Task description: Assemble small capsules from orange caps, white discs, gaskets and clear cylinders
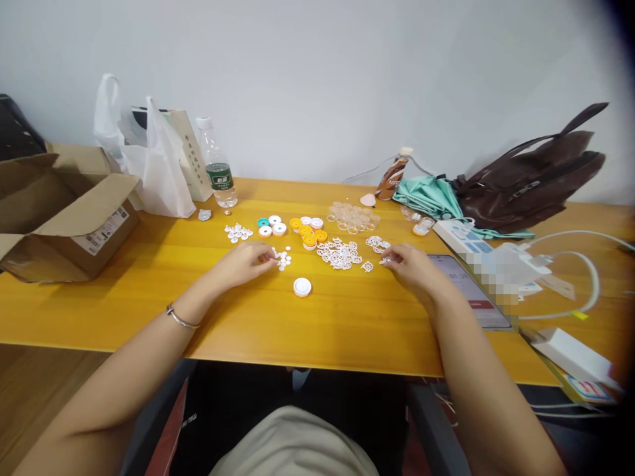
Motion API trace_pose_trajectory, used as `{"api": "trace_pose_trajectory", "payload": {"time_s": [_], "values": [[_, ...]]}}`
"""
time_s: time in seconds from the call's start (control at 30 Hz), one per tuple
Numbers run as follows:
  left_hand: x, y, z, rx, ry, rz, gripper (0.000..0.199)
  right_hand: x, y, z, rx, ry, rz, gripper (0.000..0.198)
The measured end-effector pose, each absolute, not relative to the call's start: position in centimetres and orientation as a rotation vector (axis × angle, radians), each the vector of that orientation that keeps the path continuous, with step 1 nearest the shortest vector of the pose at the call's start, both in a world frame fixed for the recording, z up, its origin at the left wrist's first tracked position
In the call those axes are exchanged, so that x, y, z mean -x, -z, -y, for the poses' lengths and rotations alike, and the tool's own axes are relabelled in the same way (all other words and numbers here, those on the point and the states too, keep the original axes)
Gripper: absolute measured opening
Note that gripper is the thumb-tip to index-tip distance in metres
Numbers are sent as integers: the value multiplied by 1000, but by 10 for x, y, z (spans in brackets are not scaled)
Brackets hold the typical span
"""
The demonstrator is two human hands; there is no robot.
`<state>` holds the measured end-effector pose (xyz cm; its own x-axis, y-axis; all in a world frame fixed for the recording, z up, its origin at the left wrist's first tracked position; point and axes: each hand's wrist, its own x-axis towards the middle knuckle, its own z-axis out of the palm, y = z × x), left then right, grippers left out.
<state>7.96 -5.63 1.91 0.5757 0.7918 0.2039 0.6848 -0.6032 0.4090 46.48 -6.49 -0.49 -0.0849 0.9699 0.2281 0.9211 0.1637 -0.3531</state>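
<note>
My left hand [249,262] reaches into a small pile of flat white discs [284,260]. Its thumb and fingers are pressed together at the pile's edge, and what lies between the tips is too small to make out. My right hand [411,266] pinches a white openwork plastic piece [384,261] just above the table. A larger pile of the same openwork pieces [340,254] lies to its left. Between my hands, nearer to me, a round white cap with an orange rim [302,287] lies flat by itself.
Behind stand white and teal round caps [272,226], orange caps [308,231], clear rings [352,218] and white stemmed pieces [238,233]. A cardboard box [74,211] and water bottle [218,172] are left; a phone [469,291], power strip [466,238] and brown bag [536,175] right.
</note>
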Motion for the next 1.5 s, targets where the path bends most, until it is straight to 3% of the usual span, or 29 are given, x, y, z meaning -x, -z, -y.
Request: {"api": "trace_pose_trajectory", "payload": {"time_s": [0.13,0.3,0.53,0.7,0.77,0.93,1.17,1.5], "values": [[-80,-19,57,-2517,-534,-1204,25,-463,3,65,1727,-205,2017,8],[-81,-21,58,-2501,-602,-1203,26,-453,-11,69,1627,-351,1776,24],[-102,-22,74,-2387,-1025,-1042,23,-399,-28,86,1227,-996,1489,31],[-124,-14,99,-2308,-973,-702,31,-347,-33,104,1097,-1381,1599,30],[-128,-13,106,-2286,-946,-657,25,-332,-32,111,1039,-1434,1596,29],[-128,-14,109,-2243,-1026,-719,14,-328,-33,112,1045,-1371,1591,29],[-121,-12,99,-2212,-1145,-803,15,-411,-33,67,1596,-531,1844,29],[-119,-14,98,-2244,-1125,-793,15,-431,-6,60,1674,-664,2054,13]]}}
